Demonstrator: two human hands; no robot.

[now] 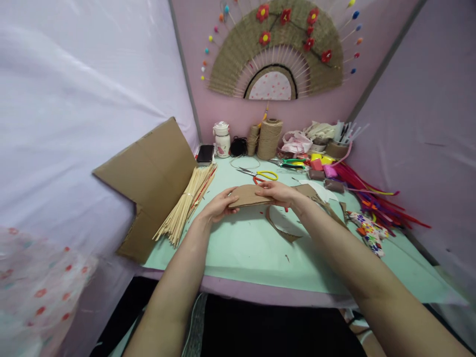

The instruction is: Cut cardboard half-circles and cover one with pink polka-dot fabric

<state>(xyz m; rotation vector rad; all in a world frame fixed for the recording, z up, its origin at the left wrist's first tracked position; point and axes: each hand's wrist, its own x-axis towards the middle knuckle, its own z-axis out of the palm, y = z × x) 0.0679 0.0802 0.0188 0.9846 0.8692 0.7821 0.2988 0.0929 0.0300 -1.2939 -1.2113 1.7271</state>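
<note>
A curved piece of brown cardboard (248, 196) is held above the green tabletop, its rounded edge away from me. My left hand (220, 205) grips its left end, fingers partly under it. On the right end, my right hand (275, 193) closes with thumb and fingers. Just beyond the piece lie scissors with yellow handles (267, 175), and a red handle shows partly behind my right hand. A thin curved cardboard strip (281, 232) rests on the table below my right hand.
A large cardboard sheet (154, 181) and bundled sticks (185, 203) are at the left. Twine rolls (270, 140), a white bottle (222, 141) and a phone (205, 153) stand or lie behind. Pliers (288, 162) and red pipe cleaners (383, 203) are at the right. A decorated fan (273, 49) hangs behind.
</note>
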